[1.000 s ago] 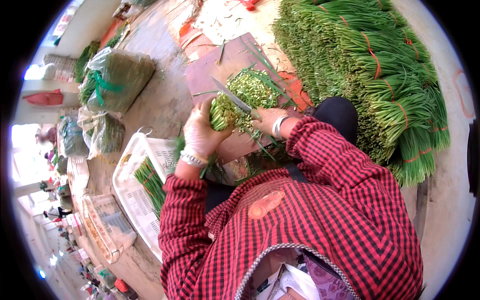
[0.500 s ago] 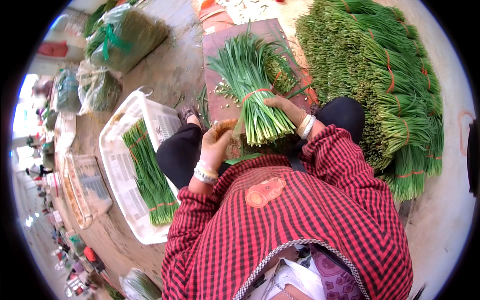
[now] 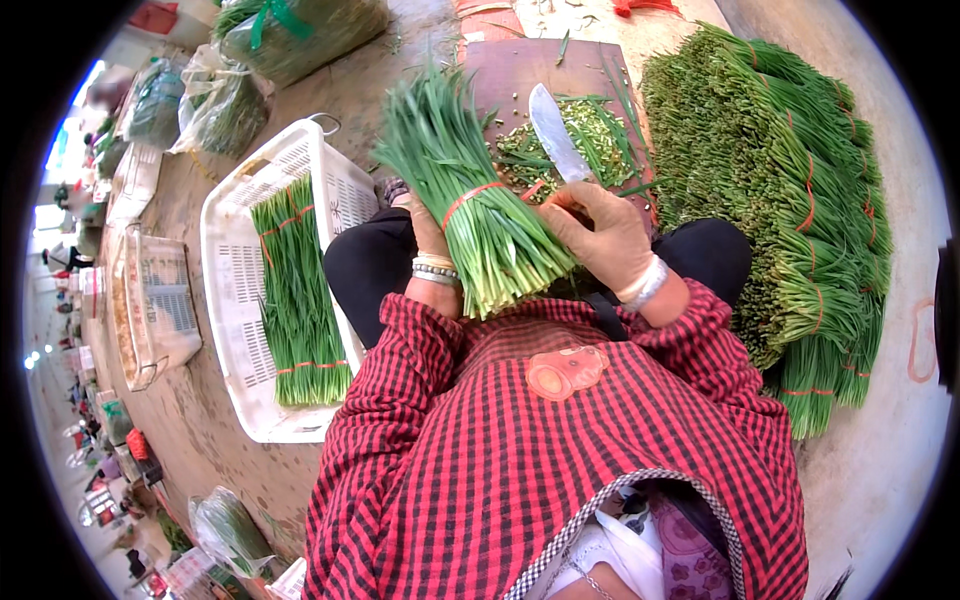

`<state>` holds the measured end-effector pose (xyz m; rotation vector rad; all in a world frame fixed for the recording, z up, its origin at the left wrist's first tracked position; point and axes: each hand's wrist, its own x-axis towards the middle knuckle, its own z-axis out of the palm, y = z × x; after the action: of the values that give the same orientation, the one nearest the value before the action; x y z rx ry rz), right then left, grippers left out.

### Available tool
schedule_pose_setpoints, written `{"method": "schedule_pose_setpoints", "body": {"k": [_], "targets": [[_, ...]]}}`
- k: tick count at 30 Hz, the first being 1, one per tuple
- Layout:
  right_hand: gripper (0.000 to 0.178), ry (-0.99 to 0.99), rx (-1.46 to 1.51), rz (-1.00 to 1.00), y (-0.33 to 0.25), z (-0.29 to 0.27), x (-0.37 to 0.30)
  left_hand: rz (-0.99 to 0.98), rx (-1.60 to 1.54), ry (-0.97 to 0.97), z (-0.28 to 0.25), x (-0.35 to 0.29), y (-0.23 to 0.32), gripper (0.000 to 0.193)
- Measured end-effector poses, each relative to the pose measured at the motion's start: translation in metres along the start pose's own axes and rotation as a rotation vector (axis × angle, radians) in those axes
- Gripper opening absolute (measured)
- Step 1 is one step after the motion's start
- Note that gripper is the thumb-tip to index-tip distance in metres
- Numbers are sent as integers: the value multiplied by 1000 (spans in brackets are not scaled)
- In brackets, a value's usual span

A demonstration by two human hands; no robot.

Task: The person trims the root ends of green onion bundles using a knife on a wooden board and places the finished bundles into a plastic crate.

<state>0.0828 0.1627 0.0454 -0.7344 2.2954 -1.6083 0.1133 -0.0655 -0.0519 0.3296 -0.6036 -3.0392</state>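
My left hand (image 3: pixel 430 232) is closed round a bundle of garlic chives (image 3: pixel 500 240) with a red band about it. The bundle is tilted over my lap, its pale cut ends toward me and the leaves pointing away. My right hand (image 3: pixel 605 230) is closed on a knife (image 3: pixel 557 135), just right of the bundle; the handle is mostly hidden by my fingers. The blade points up and away over trimmed bits of chives (image 3: pixel 605 130) on a dark reddish board (image 3: pixel 500 65). Both hands wear thin tan gloves.
To my left, a white plastic crate (image 3: pixel 222 300) holds banded chives (image 3: pixel 300 290). A tall stack of chive bundles (image 3: pixel 760 180) stands to my right. Filled plastic bags (image 3: pixel 300 45) and another crate (image 3: pixel 160 300) lie on the floor at the left.
The chive bundle has passed from my right hand to my left and shifted left. My right hand has taken hold of a knife. My view has moved slightly.
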Motion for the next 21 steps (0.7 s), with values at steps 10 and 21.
{"method": "schedule_pose_setpoints", "body": {"k": [10, 21], "targets": [[21, -302, 42, 149, -9, 22, -3, 291, 80, 83, 1, -4, 23, 70], [22, -632, 170, 384, -2, -39, -32, 340, -112, -29, 13, -13, 48, 55]]}}
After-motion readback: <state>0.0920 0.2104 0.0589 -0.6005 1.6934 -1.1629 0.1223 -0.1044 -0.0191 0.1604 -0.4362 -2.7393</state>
